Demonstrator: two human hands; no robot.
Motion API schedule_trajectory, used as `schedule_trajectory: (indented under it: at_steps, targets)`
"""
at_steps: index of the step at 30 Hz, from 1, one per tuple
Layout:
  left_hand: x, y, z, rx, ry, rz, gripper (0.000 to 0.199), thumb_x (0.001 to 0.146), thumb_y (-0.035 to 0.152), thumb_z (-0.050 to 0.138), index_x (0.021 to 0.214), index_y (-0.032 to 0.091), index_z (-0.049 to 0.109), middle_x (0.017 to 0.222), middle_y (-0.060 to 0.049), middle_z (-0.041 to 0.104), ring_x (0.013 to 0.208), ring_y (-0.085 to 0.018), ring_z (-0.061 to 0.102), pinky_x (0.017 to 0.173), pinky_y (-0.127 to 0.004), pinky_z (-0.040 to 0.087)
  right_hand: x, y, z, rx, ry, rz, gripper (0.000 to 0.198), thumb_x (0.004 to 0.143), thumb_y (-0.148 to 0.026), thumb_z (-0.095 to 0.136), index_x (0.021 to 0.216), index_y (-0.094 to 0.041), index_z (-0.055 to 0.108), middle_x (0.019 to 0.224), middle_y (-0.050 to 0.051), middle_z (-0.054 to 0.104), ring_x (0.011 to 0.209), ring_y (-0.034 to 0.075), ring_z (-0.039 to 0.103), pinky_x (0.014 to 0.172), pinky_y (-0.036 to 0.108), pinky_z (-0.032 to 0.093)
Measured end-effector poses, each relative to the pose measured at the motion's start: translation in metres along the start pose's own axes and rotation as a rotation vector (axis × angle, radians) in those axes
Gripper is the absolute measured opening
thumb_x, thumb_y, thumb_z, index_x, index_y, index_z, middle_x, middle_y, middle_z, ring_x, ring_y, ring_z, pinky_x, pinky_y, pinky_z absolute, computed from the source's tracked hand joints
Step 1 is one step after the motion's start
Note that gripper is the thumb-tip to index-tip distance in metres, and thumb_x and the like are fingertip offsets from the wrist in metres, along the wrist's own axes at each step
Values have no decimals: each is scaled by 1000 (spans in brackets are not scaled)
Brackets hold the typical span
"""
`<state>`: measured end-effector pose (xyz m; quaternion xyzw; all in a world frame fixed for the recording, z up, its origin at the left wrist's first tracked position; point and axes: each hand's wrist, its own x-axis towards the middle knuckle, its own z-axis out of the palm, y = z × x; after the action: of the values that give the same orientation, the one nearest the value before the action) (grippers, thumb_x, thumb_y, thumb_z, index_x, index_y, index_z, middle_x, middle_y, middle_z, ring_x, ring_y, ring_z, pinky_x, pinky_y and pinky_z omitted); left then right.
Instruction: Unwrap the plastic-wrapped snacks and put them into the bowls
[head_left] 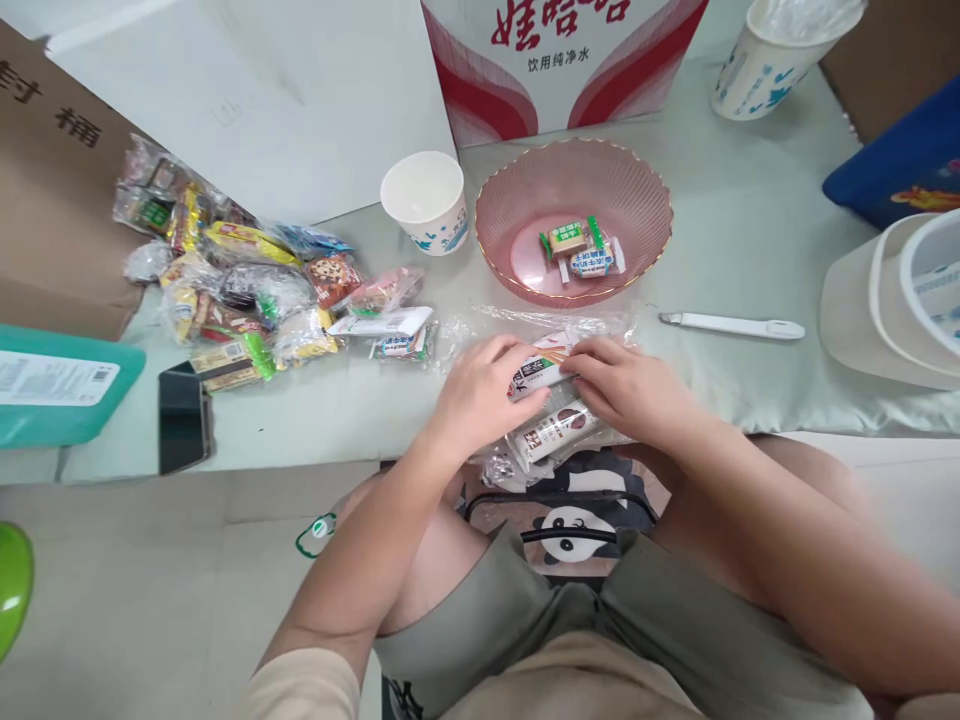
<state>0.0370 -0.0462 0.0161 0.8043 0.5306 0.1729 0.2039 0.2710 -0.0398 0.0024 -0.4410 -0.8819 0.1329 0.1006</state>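
Near the frame's centre, our left hand (482,398) and right hand (631,388) grip a white packet (538,372), which might slip if we pull unevenly.

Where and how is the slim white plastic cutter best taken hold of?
Probably by the right half of the slim white plastic cutter, pinched across its narrow width from above, by the nearer right hand once free. It lies flat with its grey tip pointing left, so this grip should avoid the tip.
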Motion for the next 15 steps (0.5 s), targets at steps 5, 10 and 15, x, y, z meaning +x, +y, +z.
schedule_trajectory:
  at_steps: [5,10,15]
  targets:
    - [1,13,0,107,-195,-14,62,81,55,79,134,26,67,149,-15,55,136,-38,54,114,-60,46,5,-1,15,-41,138,48,33,105,-28,44,121,-20,72,116,13,73,104,29,68,82,39,55]
    - [-6,26,0,228,-301,12,65,71,60,83,121,20,70,160,-23,40,149,-48,38,118,-66,38,1,0,19,-6,168,59,39,108,-37,39,111,-16,72,103,15,69,98,28,64,81,38,53]
    - [-11,38,11,324,-254,-22,30,83,34,71,108,17,73,151,-25,49,140,-43,50,114,-59,44,2,10,19,190,150,118,41,107,-40,35,109,-18,69,106,15,68,103,27,64,89,41,54]
